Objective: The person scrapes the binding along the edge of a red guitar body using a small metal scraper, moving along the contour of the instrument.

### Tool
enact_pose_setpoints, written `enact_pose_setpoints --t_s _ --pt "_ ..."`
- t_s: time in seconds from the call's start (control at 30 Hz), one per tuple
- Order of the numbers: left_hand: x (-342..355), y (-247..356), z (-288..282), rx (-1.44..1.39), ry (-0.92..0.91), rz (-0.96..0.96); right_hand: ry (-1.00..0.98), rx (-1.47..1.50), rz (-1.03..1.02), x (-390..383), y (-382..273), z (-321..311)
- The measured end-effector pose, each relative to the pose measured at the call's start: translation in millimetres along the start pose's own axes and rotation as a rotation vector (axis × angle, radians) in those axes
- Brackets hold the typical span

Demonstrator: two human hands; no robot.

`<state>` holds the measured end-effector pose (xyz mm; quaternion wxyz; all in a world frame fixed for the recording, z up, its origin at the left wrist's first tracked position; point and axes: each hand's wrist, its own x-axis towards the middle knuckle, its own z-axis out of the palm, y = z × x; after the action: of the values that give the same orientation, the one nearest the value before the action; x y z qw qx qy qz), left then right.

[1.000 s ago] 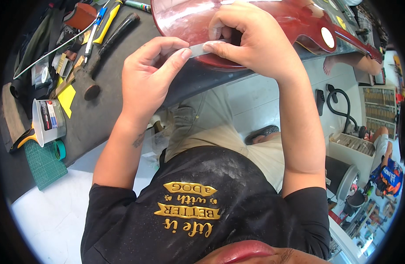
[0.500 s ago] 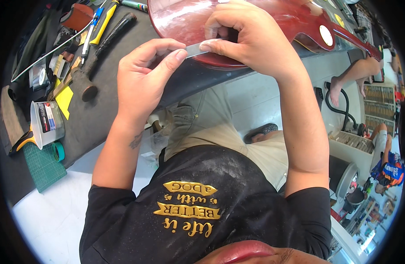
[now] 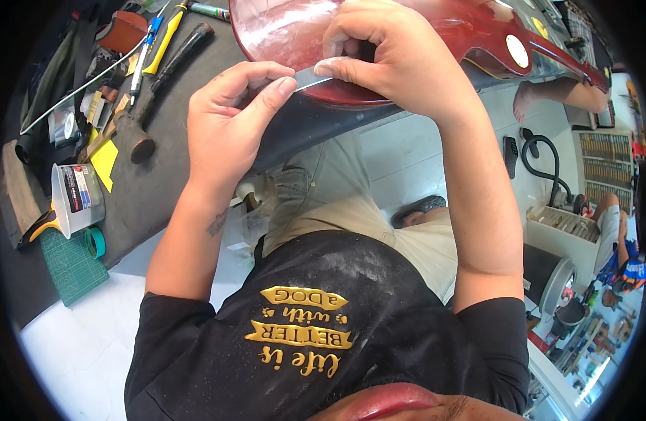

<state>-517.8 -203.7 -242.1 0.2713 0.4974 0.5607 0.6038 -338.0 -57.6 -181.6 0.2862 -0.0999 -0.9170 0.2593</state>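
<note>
- We had L grip (image 3: 232,116) & R grip (image 3: 400,59) pinched closed on gray strip (image 3: 306,78).
- R grip hid pt of red guitar (image 3: 281,38).
- Hammer (image 3: 170,73) & clr tub (image 3: 86,209) sat L on counter (image 3: 146,191).

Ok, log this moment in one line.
left hand: pinching thin flat grey strip | right hand: pinching same strip | nearby: glossy dark-red guitar body

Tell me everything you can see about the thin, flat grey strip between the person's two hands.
The thin, flat grey strip looks narrow, pale and straight, but whether it is metal, plastic or something else I can't tell. The left hand and right hand pinch its ends, hiding them. It slants slightly upward to the right in the picture, over the near edge of a glossy dark red guitar body; contact there is unclear.
</note>
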Motion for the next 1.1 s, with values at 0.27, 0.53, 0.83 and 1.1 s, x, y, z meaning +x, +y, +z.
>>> enact_pose_setpoints --t_s 0.27,0.53,0.83,1.1 --pt "-7 3 -6 0.019 -0.016 -0.073 -0.128 0.014 0.059 5 1 -3" --pt "-1 1 2 -0.087 0.01 -0.075 0.091 -0.025 -0.053 0 13 10" --pt "-3 2 -2 -0.016 -0.025 -0.049 -0.053 -0.018 0.077 5 2 3" --pt "-3 1 -2 -0.037 -0.012 -0.05 -0.02 -0.054 -0.02 5 -1 2"
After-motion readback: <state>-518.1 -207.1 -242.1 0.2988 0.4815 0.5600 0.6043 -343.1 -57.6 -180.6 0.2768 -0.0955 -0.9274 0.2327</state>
